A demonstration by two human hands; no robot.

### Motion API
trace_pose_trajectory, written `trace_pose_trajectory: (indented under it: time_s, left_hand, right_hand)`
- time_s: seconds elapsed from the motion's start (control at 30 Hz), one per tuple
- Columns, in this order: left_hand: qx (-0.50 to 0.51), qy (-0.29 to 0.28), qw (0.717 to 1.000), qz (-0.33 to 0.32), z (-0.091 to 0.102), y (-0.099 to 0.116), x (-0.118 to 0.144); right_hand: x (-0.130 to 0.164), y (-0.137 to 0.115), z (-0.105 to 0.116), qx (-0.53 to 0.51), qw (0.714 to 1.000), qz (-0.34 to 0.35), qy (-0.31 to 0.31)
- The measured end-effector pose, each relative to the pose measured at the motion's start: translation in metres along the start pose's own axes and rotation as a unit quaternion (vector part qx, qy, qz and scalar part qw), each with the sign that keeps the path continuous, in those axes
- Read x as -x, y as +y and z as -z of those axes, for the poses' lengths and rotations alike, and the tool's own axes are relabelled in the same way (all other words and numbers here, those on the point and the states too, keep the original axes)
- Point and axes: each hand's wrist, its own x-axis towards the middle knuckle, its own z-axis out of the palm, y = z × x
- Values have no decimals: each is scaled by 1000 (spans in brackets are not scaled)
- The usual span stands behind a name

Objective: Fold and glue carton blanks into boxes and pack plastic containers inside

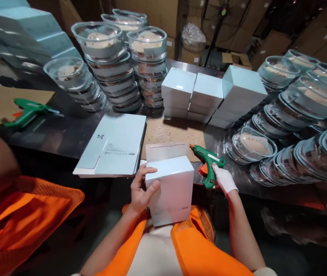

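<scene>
Against my body, my left hand (pixel 143 190) grips a white cardboard box (pixel 170 191) by its left side, thumb on the near face. An open flap (pixel 167 151) stands up at the box's far edge. My right hand (pixel 223 178), in a white glove, is closed around a green glue gun (pixel 210 163) with an orange trigger. The gun's orange nozzle points left, just beyond the box's right far corner. Left of the box lies a stack of flat white box blanks (pixel 117 143) with a small black logo.
Clear round tubs (pixel 108 73) stand in tall stacks at the back left, and more tubs (pixel 290 103) on the right. White boxes (pixel 194 92) stand behind a worn cardboard sheet (pixel 175 132). At left, a person in an orange vest sits near another green glue gun (pixel 27 111).
</scene>
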Motion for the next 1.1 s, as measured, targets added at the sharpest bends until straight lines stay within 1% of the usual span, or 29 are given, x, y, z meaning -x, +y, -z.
trace_pose_trajectory:
  time_s: [0.03, 0.07, 0.1, 0.13, 0.17, 0.2, 0.27, 0.3, 0.33, 0.37, 0.4, 0.43, 0.47, 0.5, 0.53, 0.6, 0.63, 0.7, 0.77, 0.83, 0.9, 0.97, 1.03, 1.07, 1.1]
  left_hand:
    - [0, -7, 1000, 9, 1, 1, -1]
    - [-1, -17, 1000, 16, 1, 2, -2]
    - [-1, -30, 999, 19, 0, 3, -2]
    - [1, -44, 999, 17, -2, 3, -3]
    - [4, -58, 998, 13, -5, 3, -4]
    - [7, -71, 997, 8, -8, 3, -4]
    - [11, -81, 997, -1, -14, 2, -2]
    - [13, -78, 997, -3, -16, 1, -1]
    - [15, -71, 997, -4, -18, -1, 1]
    - [16, -60, 998, -5, -20, -3, 3]
    - [19, -45, 999, -7, -20, -5, 5]
    - [30, -29, 999, -9, -21, -8, 7]
    - [48, -14, 999, -10, -21, -10, 8]
    - [73, -2, 997, -10, -21, -11, 8]
    - [100, 5, 995, -9, -21, -12, 7]
    - [138, -9, 990, -11, -20, -13, 4]
    - [142, -26, 989, -15, -19, -12, 2]
    - [131, -55, 990, -23, -16, -8, -1]
    - [118, -76, 990, -24, -14, -5, -3]
    - [108, -84, 990, -18, -13, -2, -3]
    - [101, -90, 991, -14, -14, 0, -2]
    - [105, -97, 990, -11, -15, 0, -1]
    - [116, -97, 988, -10, -13, 3, -4]
    - [124, -81, 989, -8, -11, 5, -7]
    - [135, -46, 990, -5, -7, 7, -11]
  right_hand:
    - [4, -1, 5, 20, 999, 3, 38]
    - [10, -5, 8, 12, 997, 14, 72]
    - [18, -12, 9, -18, 995, 39, 94]
    - [26, -20, 7, -69, 990, 73, 97]
    - [33, -30, 2, -135, 983, 104, 69]
    - [40, -41, -5, -201, 972, 124, 11]
    - [46, -60, -21, -291, 941, 116, -130]
    - [46, -66, -28, -318, 925, 100, -183]
    - [45, -70, -34, -336, 913, 85, -215]
    - [44, -70, -37, -348, 906, 74, -228]
    - [42, -69, -39, -350, 906, 72, -226]
    - [40, -66, -38, -342, 909, 87, -221]
    - [39, -62, -35, -322, 912, 119, -225]
    - [39, -59, -30, -295, 909, 165, -244]
    - [40, -56, -25, -267, 899, 215, -274]
    - [44, -55, -17, -214, 868, 306, -326]
    - [46, -56, -13, -185, 858, 344, -334]
    - [50, -59, -11, -124, 846, 410, -317]
    - [52, -61, -12, -77, 826, 469, -303]
    - [52, -61, -15, -69, 811, 496, -304]
    - [51, -59, -18, -82, 811, 495, -301]
    - [50, -55, -22, -93, 821, 474, -303]
    - [51, -46, -23, -118, 850, 425, -286]
    - [52, -39, -22, -142, 872, 390, -260]
    - [54, -31, -20, -170, 895, 349, -218]
